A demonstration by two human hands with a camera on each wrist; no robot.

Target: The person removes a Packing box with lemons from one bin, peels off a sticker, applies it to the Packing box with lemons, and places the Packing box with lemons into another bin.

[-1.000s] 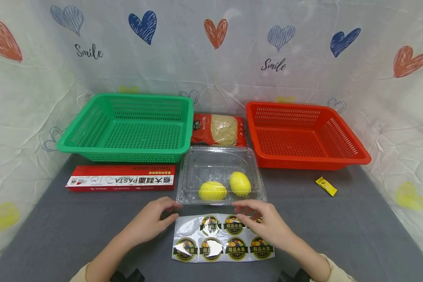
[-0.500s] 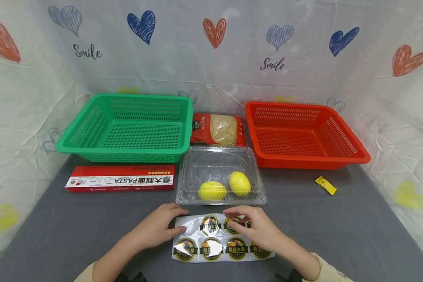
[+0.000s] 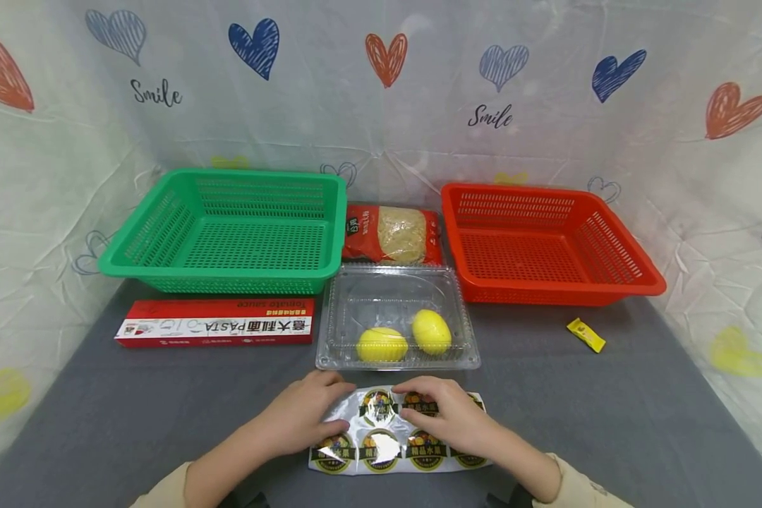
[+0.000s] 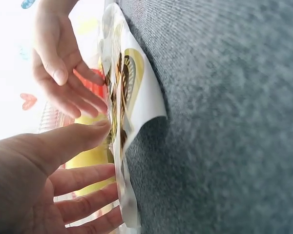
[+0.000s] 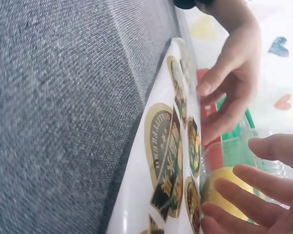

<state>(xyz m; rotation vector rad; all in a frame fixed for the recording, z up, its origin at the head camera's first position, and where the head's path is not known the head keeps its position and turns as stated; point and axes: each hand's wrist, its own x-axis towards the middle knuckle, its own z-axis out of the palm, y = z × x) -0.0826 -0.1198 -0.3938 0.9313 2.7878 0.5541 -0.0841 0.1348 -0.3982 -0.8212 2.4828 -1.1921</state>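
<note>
A glossy white sheet of round fruit stickers (image 3: 394, 462) lies on the table in front of me. Over its left end rests my left hand (image 3: 305, 420), thumb and fingers apart, fingertips right at the sheet. In the left wrist view, this hand (image 4: 53, 175) has nearly straight fingers, and the sheet's near edge (image 4: 149, 105) curls up. My right hand (image 3: 457, 420) hovers over the upper right stickers, fingers loosely bent. The right wrist view shows its fingers (image 5: 254, 195) spread beside the sheet. Just behind stands a clear plastic clamshell box (image 3: 381, 286) with two yellow lemons (image 3: 432, 331) inside.
Behind the box lies a red bag of pale dry food (image 3: 403, 233). It sits between a green basket (image 3: 228, 271) on the left and a red basket (image 3: 559, 291). A pasta box (image 3: 216, 324) is at left, a small yellow packet (image 3: 587, 335) at right.
Both hands have moved inward over the sticker sheet, the left one rightward and the right one leftward and slightly nearer. The sheet, the clamshell box and the baskets have stayed in place.
</note>
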